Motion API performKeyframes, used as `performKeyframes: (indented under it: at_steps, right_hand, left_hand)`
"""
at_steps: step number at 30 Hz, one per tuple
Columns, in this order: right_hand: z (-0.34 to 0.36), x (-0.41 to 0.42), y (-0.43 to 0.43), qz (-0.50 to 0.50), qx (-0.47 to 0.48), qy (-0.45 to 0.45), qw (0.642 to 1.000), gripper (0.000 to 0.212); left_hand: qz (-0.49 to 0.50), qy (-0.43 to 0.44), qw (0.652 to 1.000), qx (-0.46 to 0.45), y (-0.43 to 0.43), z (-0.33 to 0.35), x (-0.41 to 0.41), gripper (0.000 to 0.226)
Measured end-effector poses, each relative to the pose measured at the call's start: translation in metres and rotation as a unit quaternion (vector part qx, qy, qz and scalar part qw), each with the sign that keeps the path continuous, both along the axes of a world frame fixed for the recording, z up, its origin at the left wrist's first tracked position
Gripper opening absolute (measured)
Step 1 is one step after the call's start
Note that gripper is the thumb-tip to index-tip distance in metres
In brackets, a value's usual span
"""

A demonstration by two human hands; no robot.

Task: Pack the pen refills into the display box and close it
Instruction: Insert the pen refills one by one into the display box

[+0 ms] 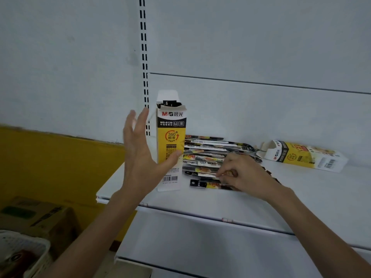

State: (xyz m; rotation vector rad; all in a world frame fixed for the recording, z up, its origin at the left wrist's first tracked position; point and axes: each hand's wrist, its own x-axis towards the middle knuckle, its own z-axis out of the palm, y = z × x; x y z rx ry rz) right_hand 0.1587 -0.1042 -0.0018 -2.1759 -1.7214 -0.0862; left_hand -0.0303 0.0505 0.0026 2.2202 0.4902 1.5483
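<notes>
— Where is the display box [170, 141] found?
— Upright, open-topped, just right of the spread, released fingers of the left hand [138, 157]. A refill pack [208, 174] from the pile [204, 153] is pinched by the right hand [241, 173].

White metal shelf [261, 201] against a pale slotted back panel [80, 57], yellow wall [50, 161] lower left.

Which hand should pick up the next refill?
Right. The right hand is on the refills, fingers pinching one. The left hand is open beside the upright box, farther from the pile, likely steadying it.
</notes>
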Motion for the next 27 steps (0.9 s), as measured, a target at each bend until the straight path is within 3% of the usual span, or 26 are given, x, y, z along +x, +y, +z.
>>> performKeyframes:
  at_steps: [2,4,7,13,15,17,20,24,27]
  right_hand:
    - [-0.002,-0.001,-0.003,-0.019,0.034,-0.030,0.999,0.013]
    - [-0.001,-0.003,-0.004,-0.028,0.086,-0.040,0.995,0.013]
    - [0.004,-0.006,-0.006,-0.041,0.135,-0.002,0.990,0.013]
    - [0.016,-0.011,-0.013,-0.023,0.173,0.111,0.978,0.015]
    - [0.018,-0.013,-0.017,-0.022,0.190,0.119,0.974,0.015]
    - [0.019,-0.015,-0.017,-0.025,0.200,0.117,0.973,0.013]
    - [0.019,-0.014,-0.015,-0.041,0.208,0.122,0.970,0.012]
    - [0.020,-0.010,-0.012,-0.049,0.224,0.203,0.952,0.014]
    - [0.020,-0.007,-0.009,-0.048,0.224,0.254,0.940,0.014]
  left_hand:
    - [0.096,-0.032,0.991,0.082,-0.005,0.001,-0.001,0.085]
    - [0.131,-0.064,0.977,0.158,-0.016,0.009,0.000,0.076]
    - [0.110,-0.059,0.966,0.228,-0.032,0.012,0.006,0.060]
    - [0.074,-0.043,0.964,0.252,-0.039,-0.001,0.014,0.033]
    - [0.015,-0.038,0.966,0.257,-0.043,-0.005,0.016,0.029]
    - [-0.061,0.025,0.979,0.193,-0.054,-0.013,0.019,0.036]
    - [-0.130,0.124,0.984,0.018,-0.073,-0.023,0.029,0.060]
    - [-0.199,0.045,0.944,-0.258,-0.081,-0.019,0.050,0.076]
    - [-0.188,0.028,0.920,-0.342,-0.073,-0.017,0.067,0.078]
